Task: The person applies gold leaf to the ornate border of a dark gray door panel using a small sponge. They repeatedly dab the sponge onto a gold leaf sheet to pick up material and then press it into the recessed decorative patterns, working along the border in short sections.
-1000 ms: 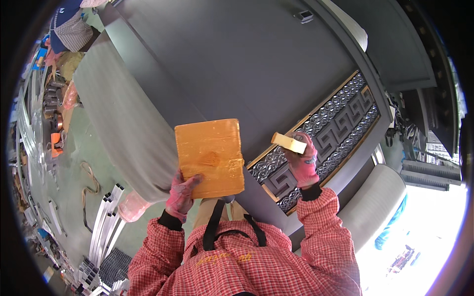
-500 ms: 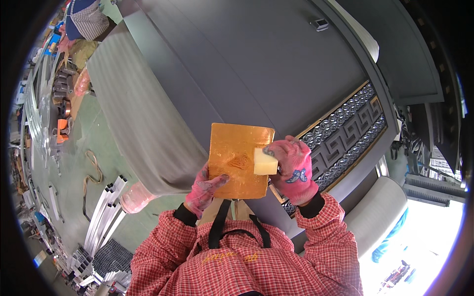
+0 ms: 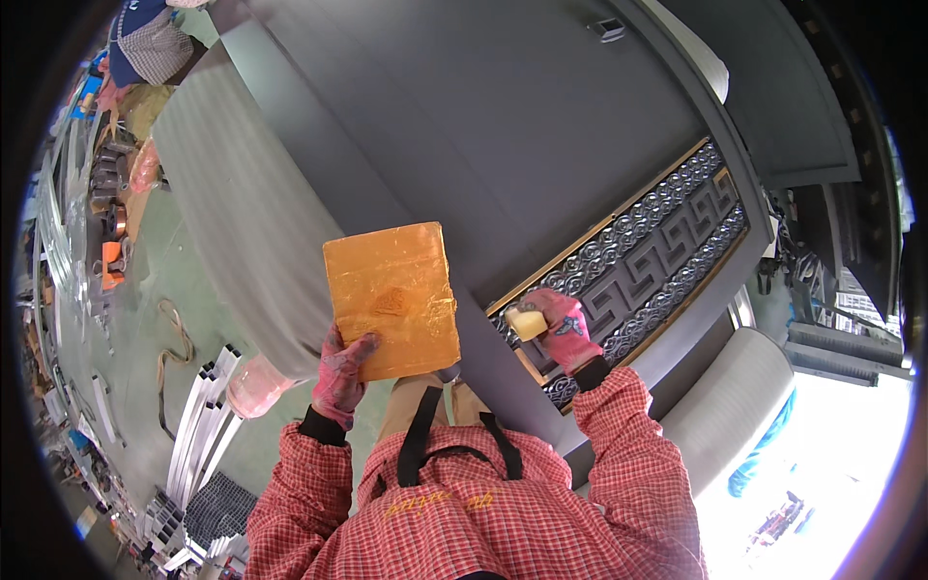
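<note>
A flat rectangular board, glossy amber with a rough central patch, is gripped near its lower left corner by the pink-gloved left hand. The gloved right hand pinches a pale yellow block, seen against the shiny embossed strip along a smooth grey panel's lower right edge.
</note>
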Tool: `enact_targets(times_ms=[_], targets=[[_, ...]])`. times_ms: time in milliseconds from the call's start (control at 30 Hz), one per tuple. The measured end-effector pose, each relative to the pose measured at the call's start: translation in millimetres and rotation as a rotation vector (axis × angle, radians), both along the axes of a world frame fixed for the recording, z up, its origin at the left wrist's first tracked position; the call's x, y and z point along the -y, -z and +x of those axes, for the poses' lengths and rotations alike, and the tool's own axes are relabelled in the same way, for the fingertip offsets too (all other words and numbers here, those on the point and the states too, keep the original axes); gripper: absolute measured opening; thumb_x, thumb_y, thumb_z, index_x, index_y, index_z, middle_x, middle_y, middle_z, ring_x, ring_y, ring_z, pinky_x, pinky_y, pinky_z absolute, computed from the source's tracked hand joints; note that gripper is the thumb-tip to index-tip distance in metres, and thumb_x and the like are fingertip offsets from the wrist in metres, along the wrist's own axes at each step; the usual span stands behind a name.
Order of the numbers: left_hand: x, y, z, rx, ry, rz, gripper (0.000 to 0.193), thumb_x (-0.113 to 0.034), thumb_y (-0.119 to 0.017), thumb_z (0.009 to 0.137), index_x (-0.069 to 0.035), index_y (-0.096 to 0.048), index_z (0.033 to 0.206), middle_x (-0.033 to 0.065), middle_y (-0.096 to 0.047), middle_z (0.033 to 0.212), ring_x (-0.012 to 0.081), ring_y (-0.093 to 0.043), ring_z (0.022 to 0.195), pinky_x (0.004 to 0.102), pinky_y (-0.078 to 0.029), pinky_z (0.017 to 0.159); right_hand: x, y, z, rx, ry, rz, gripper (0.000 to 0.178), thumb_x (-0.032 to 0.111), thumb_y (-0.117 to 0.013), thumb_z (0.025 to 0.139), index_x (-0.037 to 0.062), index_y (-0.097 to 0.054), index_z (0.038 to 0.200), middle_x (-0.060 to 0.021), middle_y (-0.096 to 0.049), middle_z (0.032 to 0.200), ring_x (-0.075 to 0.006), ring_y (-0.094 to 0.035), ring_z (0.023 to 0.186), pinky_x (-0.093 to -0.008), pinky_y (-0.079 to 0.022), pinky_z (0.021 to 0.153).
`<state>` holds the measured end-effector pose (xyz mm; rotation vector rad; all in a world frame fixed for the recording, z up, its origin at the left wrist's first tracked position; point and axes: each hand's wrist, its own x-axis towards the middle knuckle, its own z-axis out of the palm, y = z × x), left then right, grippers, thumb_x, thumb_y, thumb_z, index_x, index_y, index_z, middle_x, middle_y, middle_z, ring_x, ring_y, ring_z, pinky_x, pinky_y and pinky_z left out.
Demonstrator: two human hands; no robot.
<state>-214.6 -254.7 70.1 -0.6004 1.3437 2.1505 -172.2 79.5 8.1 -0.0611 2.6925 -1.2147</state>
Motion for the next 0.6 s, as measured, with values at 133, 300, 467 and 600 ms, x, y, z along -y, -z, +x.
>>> enact_targets(times_ms=[133, 300, 467, 600], targets=[[-1, -3, 4, -0.013, -0.008, 0.006, 0.054, -0.006, -0.066, 0.085, -0.003, -0.044, 0.135, 0.0088, -0.057, 0.126, 0.0206, -0.056, 0.115, 0.0341, -0.046, 0.098, 7, 20, 2, 0.0, -0.096, 0.061, 0.024, 0.007, -0.066, 0.073, 0.0074, -0.065, 0.097, -0.0109, -0.067, 0.101, -0.0311, -0.065, 0.093, -0.0359, -0.052, 0.08], [-1, -1, 7, -0.022, -0.017, 0.017, 0.056, -0.007, -0.068, 0.085, -0.003, -0.044, 0.135, 0.0087, -0.057, 0.126, 0.0208, -0.056, 0.115, 0.0341, -0.046, 0.098, 11, 20, -5, -0.042, -0.171, 0.091, 0.026, 0.005, -0.065, 0.073, 0.0078, -0.067, 0.099, -0.0121, -0.068, 0.099, -0.032, -0.065, 0.091, -0.0355, -0.053, 0.079], [3, 3, 9, 0.028, -0.03, -0.032, 0.056, -0.007, -0.068, 0.084, -0.002, -0.044, 0.134, 0.009, -0.057, 0.126, 0.0206, -0.056, 0.114, 0.0339, -0.046, 0.098, 9, 16, -6, -0.089, -0.094, 0.114, 0.027, 0.006, -0.067, 0.069, 0.0099, -0.066, 0.096, -0.0098, -0.068, 0.093, -0.0315, -0.066, 0.086, -0.0358, -0.053, 0.074], [-2, -1, 7, -0.018, -0.034, 0.005, 0.055, -0.006, -0.068, 0.084, -0.002, -0.044, 0.134, 0.0094, -0.058, 0.125, 0.0208, -0.057, 0.113, 0.0339, -0.047, 0.096, 15, 29, -1, 0.048, -0.219, 0.229, 0.028, 0.008, -0.061, 0.076, 0.0108, -0.067, 0.103, -0.0084, -0.067, 0.105, -0.0306, -0.065, 0.092, -0.0365, -0.051, 0.084]])
